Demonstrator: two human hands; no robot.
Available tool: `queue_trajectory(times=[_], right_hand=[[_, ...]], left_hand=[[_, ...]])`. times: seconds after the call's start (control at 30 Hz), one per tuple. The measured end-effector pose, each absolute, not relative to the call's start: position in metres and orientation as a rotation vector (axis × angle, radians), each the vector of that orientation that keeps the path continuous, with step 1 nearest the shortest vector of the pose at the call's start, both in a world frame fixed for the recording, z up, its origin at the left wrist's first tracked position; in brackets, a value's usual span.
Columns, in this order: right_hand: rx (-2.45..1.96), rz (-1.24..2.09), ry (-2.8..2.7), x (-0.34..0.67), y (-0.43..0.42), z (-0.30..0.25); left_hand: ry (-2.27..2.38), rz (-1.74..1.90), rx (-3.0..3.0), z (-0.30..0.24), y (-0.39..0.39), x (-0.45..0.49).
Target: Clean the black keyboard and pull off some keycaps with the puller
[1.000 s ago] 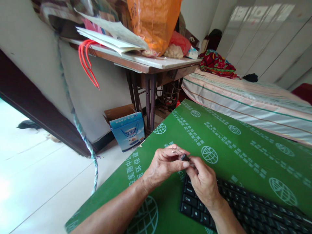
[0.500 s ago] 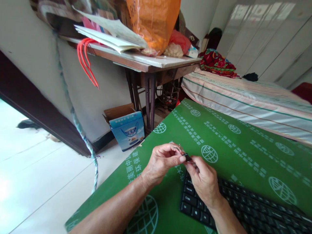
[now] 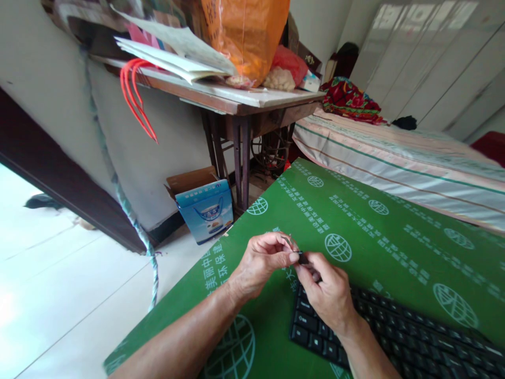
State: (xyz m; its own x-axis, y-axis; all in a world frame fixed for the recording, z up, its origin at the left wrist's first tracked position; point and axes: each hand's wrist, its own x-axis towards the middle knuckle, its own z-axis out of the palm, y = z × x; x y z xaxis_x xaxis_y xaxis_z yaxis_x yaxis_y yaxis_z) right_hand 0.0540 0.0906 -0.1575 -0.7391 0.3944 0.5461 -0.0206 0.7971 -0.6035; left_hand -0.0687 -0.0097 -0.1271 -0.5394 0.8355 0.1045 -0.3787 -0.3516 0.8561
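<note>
Both hands meet above the green board, pinching a small black piece [image 3: 302,258] between their fingertips; most of it is covered, so its kind cannot be made out. My left hand [image 3: 262,261] is closed, thumb and index finger on the piece's left side. A thin greyish strip [image 3: 287,241] shows by its curled fingers. My right hand [image 3: 329,289] is closed on the piece from the right, palm side hidden. Under my right hand and wrist lies a black keyboard [image 3: 414,337], partly covered by the forearm.
The green board [image 3: 276,337] carries white printing. Beyond it stands a sewing-machine table [image 3: 260,100] with papers, an orange bag [image 3: 246,42] and red cords [image 3: 134,100]. A blue box [image 3: 207,213] sits on the floor. A bed [image 3: 394,158] is at the right.
The hands stay nearly in place, and the black piece between the fingertips has turned slightly and shows less. The whole view has shifted a little.
</note>
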Motion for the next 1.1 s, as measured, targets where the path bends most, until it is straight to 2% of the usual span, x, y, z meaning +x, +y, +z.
queue_trajectory(times=[0.4, 1.1], right_hand=[[-0.192, 0.706, -2.284, 0.0537, 0.0922, -0.156], [-0.191, 0.826, -2.292, 0.0549, 0.0923, -0.1533]], left_hand=[[0.991, 1.939, 0.708, -0.1277, -0.0085, -0.0675], [0.988, 1.932, 0.629, -0.1278, -0.0092, -0.0658]])
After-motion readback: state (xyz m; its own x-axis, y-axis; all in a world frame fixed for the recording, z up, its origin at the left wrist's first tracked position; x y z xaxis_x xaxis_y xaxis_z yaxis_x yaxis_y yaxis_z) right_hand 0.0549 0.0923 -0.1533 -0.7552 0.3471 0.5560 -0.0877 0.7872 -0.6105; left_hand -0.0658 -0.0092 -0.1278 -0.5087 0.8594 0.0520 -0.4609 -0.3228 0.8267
